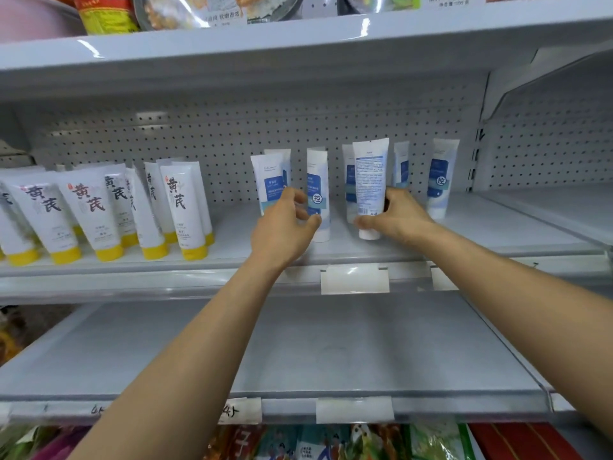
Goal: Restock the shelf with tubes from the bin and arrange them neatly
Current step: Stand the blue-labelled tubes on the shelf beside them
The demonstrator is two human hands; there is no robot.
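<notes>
**Inspector A:** While both arms reach over the middle shelf, we note the right hand wrapped round the lower part of a blue-and-white tube, thumb in front near the white cap, fingers behind. It stands cap down, long axis upright, printed back panel facing us (its neighbours show their fronts).

**Inspector B:** Agreed. We record the left hand as half curled and gripping nothing; its fingertips touch or nearly touch the second tube, which stands just to its right, and we cannot tell which. A further blue tube stands directly behind the knuckles.

**Inspector A:** The relation that matters, in our judgement: the held tube sits between the second tube and the far-right tube, with others just behind it. The right hand is already on it; the left is the nearer one for the tubes left of the gap.

**Inspector B:** We judge that the next move calls for turning it about its upright axis, label forward, then setting it in line. The yellow-capped tubes stand well apart to the left, leaning somewhat. No bin is in view.
</notes>
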